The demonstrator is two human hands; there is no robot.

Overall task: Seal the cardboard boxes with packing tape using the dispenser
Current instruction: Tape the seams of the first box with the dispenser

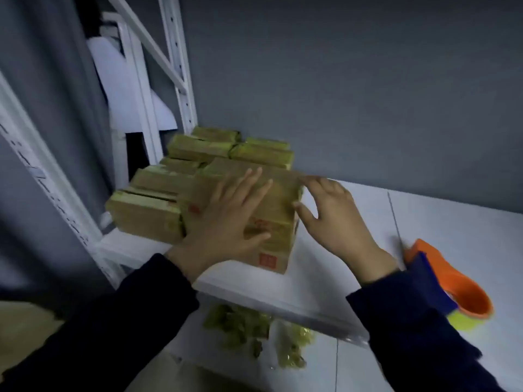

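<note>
The orange tape dispenser (458,281) lies at the near right of the white worktop (424,216). The left hand (226,219) rests flat, fingers wide, on the cardboard box (280,199). The right hand (334,219), fingers spread, touches the box's right edge. Taped boxes (198,154) are stacked behind.

Closed brown cardboard box (280,212) beside taped boxes (198,149); orange tape dispenser (461,281) well right.

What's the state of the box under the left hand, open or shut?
Shut: the cardboard box has its top flat under the left hand. Taped or not: cannot tell.
</note>
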